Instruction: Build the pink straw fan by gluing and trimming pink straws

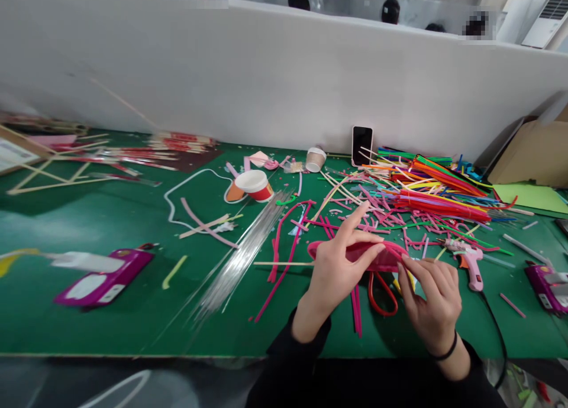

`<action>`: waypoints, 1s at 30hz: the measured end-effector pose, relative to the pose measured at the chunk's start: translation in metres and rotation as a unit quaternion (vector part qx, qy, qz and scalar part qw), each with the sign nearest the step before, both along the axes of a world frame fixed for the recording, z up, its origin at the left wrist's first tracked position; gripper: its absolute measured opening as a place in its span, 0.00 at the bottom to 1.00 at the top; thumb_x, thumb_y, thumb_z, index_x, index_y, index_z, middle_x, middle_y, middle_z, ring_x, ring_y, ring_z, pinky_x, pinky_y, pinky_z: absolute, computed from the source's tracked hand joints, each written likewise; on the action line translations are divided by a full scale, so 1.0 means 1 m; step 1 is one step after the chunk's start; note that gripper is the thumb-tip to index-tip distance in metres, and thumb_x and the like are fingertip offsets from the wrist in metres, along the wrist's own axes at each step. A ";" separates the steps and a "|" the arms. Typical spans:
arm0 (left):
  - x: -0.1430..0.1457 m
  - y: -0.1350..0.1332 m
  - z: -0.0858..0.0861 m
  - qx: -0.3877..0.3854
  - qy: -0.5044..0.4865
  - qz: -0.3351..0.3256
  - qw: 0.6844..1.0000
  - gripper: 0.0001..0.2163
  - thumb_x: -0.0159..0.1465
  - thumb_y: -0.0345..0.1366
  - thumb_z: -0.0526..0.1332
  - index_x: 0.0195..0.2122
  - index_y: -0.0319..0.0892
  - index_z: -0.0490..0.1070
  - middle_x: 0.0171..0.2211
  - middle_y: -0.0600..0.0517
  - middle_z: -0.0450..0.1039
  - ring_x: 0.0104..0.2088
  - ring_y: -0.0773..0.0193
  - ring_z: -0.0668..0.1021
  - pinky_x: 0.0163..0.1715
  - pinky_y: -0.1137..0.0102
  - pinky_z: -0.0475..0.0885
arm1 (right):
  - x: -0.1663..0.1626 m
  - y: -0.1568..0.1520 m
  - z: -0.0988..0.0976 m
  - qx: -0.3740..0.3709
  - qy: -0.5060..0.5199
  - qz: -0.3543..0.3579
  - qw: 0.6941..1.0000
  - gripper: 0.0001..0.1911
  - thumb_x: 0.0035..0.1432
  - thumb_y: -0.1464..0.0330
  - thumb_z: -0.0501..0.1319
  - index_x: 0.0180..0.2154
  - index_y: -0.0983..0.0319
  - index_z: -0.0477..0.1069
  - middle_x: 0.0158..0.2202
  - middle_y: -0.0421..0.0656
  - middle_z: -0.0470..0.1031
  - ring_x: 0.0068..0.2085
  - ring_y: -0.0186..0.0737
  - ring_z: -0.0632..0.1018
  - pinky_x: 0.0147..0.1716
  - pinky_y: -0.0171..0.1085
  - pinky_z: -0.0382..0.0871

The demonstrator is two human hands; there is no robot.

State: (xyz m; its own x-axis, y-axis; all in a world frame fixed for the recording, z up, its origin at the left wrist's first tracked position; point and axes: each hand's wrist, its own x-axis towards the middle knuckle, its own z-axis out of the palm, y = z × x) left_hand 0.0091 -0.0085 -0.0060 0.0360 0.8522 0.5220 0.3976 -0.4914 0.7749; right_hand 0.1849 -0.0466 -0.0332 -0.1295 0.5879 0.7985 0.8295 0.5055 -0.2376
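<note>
A pink flat piece with a thick rim like pipe cleaner (390,260) is held up between my two hands over the green table. My left hand (337,263) pinches it from the left with thumb and fingers, the index finger raised. On the right end, the thumb and fingers of my right hand (432,295) are closed on its edge. Below the piece lies a red loop (382,310), apparently a scissor handle, partly hidden by the piece. Dark pink pipe cleaners (356,313) lie beneath it, and more pink strips (290,257) are to the left.
A pink glue gun (474,269) lies right of my hands, its black cord (499,331) over the table edge. Behind are bundled pipe cleaners (444,204) and a phone (362,146). Leftward are clear rods (242,251), a paper cup (257,186) and a purple box (104,278).
</note>
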 end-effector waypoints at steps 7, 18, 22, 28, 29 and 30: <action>0.000 -0.001 0.000 -0.002 0.000 -0.001 1.000 0.31 0.62 0.33 0.67 0.65 0.49 0.58 0.34 0.56 0.83 0.38 0.61 0.84 0.51 0.62 0.77 | 0.010 -0.005 -0.008 -0.007 -0.013 -0.026 1.000 0.11 0.60 0.72 0.65 0.46 0.62 0.72 0.32 0.42 0.79 0.35 0.40 0.77 0.40 0.40 0.66; -0.002 0.002 -0.002 -0.008 0.000 0.003 1.000 0.30 0.63 0.35 0.66 0.65 0.46 0.59 0.35 0.55 0.83 0.42 0.59 0.84 0.59 0.56 0.71 | 0.066 -0.010 -0.020 -0.004 0.007 -0.130 0.991 0.16 0.61 0.67 0.64 0.50 0.63 0.71 0.42 0.49 0.79 0.43 0.45 0.78 0.43 0.42 0.69; -0.002 0.006 0.001 -0.028 -0.005 0.005 1.000 0.29 0.63 0.36 0.65 0.65 0.46 0.59 0.36 0.55 0.83 0.45 0.58 0.83 0.59 0.56 0.70 | 0.123 -0.010 -0.048 -0.120 -0.045 -0.242 0.962 0.23 0.66 0.52 0.54 0.42 0.65 0.72 0.35 0.51 0.77 0.38 0.49 0.76 0.39 0.43 0.67; 0.000 0.028 0.007 -0.085 0.013 0.011 0.996 0.29 0.62 0.35 0.66 0.63 0.47 0.60 0.34 0.55 0.83 0.43 0.58 0.83 0.55 0.59 0.72 | 0.150 0.008 -0.090 -0.273 -0.194 -0.414 0.846 0.42 0.62 0.40 0.43 0.40 0.73 0.70 0.34 0.60 0.72 0.36 0.57 0.74 0.36 0.45 0.63; 0.000 0.037 0.006 -0.092 0.010 0.007 0.996 0.29 0.61 0.35 0.66 0.63 0.47 0.61 0.34 0.55 0.82 0.42 0.58 0.83 0.54 0.59 0.73 | 0.147 0.014 -0.092 -0.281 -0.197 -0.421 0.839 0.40 0.61 0.40 0.45 0.40 0.73 0.70 0.34 0.60 0.72 0.37 0.57 0.74 0.35 0.45 0.63; 0.000 0.048 0.004 -0.100 0.004 -0.002 0.995 0.29 0.61 0.34 0.66 0.62 0.46 0.61 0.34 0.54 0.82 0.41 0.58 0.83 0.53 0.60 0.73 | 0.143 0.019 -0.093 -0.289 -0.193 -0.424 0.836 0.39 0.61 0.41 0.48 0.40 0.73 0.70 0.35 0.60 0.72 0.38 0.58 0.74 0.35 0.44 0.63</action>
State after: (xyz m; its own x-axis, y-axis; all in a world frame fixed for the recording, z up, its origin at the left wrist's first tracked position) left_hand 0.0095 0.0399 -0.0018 0.0428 0.9390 0.3412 0.4028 -0.3287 0.8542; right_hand 0.3283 -0.0272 -0.1260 0.3466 0.8725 0.3443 0.9028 -0.4100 0.1301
